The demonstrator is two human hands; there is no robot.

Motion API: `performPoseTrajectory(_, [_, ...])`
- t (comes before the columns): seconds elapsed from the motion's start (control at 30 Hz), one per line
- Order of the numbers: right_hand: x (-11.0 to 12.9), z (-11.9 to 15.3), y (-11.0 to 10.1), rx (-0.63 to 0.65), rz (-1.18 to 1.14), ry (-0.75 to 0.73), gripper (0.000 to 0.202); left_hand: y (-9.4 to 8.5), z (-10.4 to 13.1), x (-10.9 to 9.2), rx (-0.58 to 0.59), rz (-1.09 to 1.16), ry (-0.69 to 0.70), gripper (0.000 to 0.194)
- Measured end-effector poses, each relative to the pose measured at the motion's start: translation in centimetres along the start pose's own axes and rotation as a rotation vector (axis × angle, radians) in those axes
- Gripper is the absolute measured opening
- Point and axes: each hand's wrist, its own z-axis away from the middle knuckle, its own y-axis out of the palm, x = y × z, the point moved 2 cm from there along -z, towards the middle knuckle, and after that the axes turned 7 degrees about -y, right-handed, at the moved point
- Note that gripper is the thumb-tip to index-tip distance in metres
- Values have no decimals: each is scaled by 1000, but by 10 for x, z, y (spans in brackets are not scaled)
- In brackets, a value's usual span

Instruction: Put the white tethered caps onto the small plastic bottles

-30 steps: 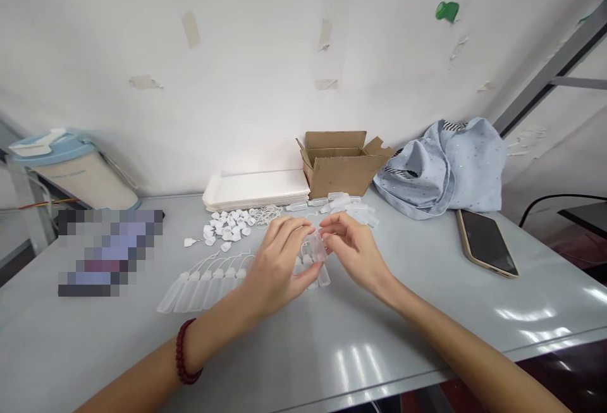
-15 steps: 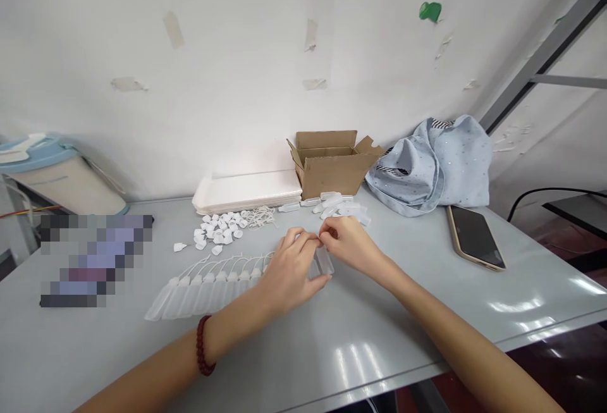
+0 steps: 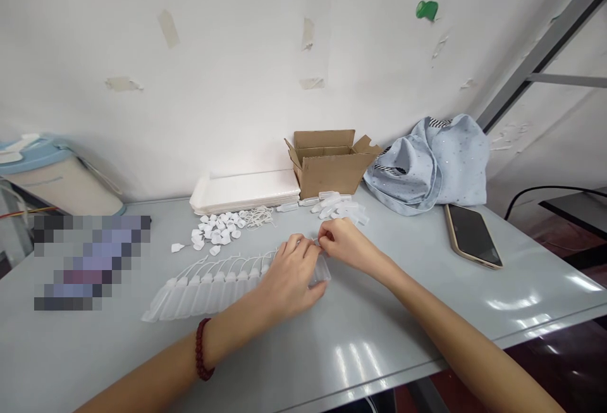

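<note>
A row of translucent tubes (image 3: 190,298) with white caps and looped strings lies side by side on the grey table. My left hand (image 3: 293,277) rests over the row's right end, fingers bent and thumb apart, covering some tubes; what its fingertips touch is hidden. Just right of it, my right hand (image 3: 342,242) is pinched above the last tube (image 3: 321,269), on something too small to make out. Loose white caps (image 3: 220,226) and a tangle of strings (image 3: 258,217) lie behind the row. Loose tubes (image 3: 341,206) are heaped behind my right hand.
At the back stand an open cardboard box (image 3: 329,172) and a stack of white trays (image 3: 251,190). A blue cloth bag (image 3: 427,166) and a phone (image 3: 474,236) are on the right. A blue-lidded container (image 3: 61,179) and a pixelated item (image 3: 95,261) are at the left.
My left hand has shifted slightly down, and its fingers have moved a little. My right hand stays pinched in nearly the same place. The whole view has shifted slightly.
</note>
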Motion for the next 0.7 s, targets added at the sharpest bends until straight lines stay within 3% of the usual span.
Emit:
performPoseTrajectory(0.5, [-3, 0, 5, 48, -15, 6, 20, -4, 8, 2, -9, 0, 34, 36])
performPoseTrajectory(0.6, [-5, 0, 6, 50, -23, 0, 21, -12, 7, 12, -96, 41, 34, 29])
performPoseTrajectory(0.7, [-5, -1, 6, 16, -20, -4, 21, -24, 0, 39, -202, 1, -35, 22])
